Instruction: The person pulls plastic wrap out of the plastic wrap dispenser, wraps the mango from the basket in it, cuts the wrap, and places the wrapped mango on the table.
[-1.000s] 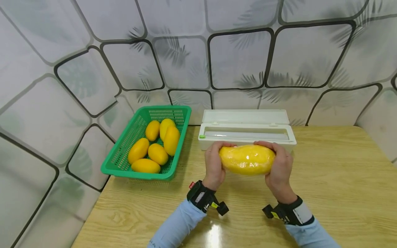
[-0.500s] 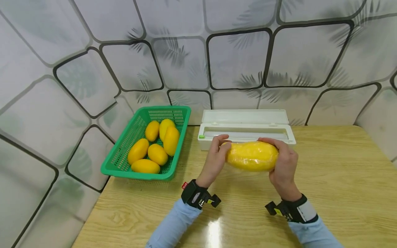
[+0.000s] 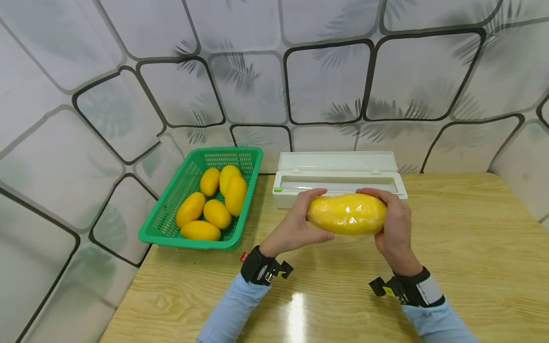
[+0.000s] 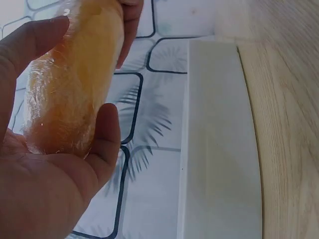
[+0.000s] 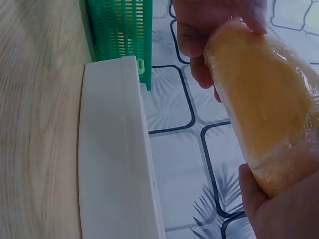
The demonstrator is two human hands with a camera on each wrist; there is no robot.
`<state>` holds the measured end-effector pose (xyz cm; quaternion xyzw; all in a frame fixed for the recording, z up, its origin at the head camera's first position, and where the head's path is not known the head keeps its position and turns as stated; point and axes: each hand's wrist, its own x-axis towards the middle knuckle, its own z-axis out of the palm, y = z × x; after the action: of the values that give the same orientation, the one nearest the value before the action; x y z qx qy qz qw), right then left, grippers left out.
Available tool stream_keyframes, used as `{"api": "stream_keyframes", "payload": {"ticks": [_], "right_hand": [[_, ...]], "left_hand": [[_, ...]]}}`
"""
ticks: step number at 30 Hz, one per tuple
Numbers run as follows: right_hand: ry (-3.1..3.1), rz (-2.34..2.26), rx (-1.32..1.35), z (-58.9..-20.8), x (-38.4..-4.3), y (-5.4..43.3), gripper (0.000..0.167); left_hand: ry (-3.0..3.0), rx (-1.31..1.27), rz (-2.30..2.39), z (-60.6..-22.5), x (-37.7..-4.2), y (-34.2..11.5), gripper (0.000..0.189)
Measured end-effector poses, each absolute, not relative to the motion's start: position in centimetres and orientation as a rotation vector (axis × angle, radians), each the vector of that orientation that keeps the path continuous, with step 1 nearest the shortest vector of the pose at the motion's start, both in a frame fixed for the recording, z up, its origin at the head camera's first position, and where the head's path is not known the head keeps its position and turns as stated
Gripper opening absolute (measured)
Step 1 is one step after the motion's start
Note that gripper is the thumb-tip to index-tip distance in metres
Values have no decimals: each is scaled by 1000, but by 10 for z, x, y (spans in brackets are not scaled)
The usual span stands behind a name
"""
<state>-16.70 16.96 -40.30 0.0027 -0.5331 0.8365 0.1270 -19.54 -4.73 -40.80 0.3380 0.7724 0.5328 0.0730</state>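
Note:
A large yellow mango (image 3: 347, 214), wrapped in shiny clear plastic film, is held level above the table in both hands. My left hand (image 3: 299, 223) holds its left end, fingers along the top and thumb below. In the left wrist view, that hand (image 4: 55, 184) cups one end of the film-covered mango (image 4: 75, 84). Gripping the other end is my right hand (image 3: 393, 227), its fingers over the top and side. Wrinkled film on the mango (image 5: 264, 94) shows in the right wrist view. Just behind the hands stands a white cling film dispenser (image 3: 339, 194), lid up, with a roll inside.
To the left, a green plastic basket (image 3: 160, 233) contains several yellow mangoes (image 3: 218, 214). All of it stands on a light wooden table (image 3: 463, 247). A patterned wall covering (image 3: 330, 85) rises directly behind the dispenser and at the left side.
My left hand loosened and shifted its hold on the mango's left end, its thumb moving from the top to below. The mango has moved slightly right and up with my right hand.

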Motion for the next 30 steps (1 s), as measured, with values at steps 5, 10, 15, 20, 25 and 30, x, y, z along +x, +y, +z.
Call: {"api": "stream_keyframes", "payload": {"ticks": [5, 10, 15, 20, 25, 30], "right_hand": [[-1801, 2382, 201, -398, -166, 175, 39], [-2309, 2049, 372, -394, -168, 187, 48], [-2515, 1832, 683, -398, -173, 203, 83], [-2563, 1659, 869, -403, -175, 213, 95], [-2551, 1479, 926, -405, -174, 211, 99], [-2532, 1310, 952, -405, -174, 205, 99]], "left_hand": [[2365, 1054, 1622, -409, -197, -51, 86], [2402, 1086, 1648, -407, -200, -57, 81], [2418, 1084, 1609, -405, -201, -62, 78], [2436, 1088, 1573, -405, -204, -67, 79], [2406, 1104, 1605, -407, -207, -70, 79], [2369, 1096, 1610, -406, -209, -72, 76]]}}
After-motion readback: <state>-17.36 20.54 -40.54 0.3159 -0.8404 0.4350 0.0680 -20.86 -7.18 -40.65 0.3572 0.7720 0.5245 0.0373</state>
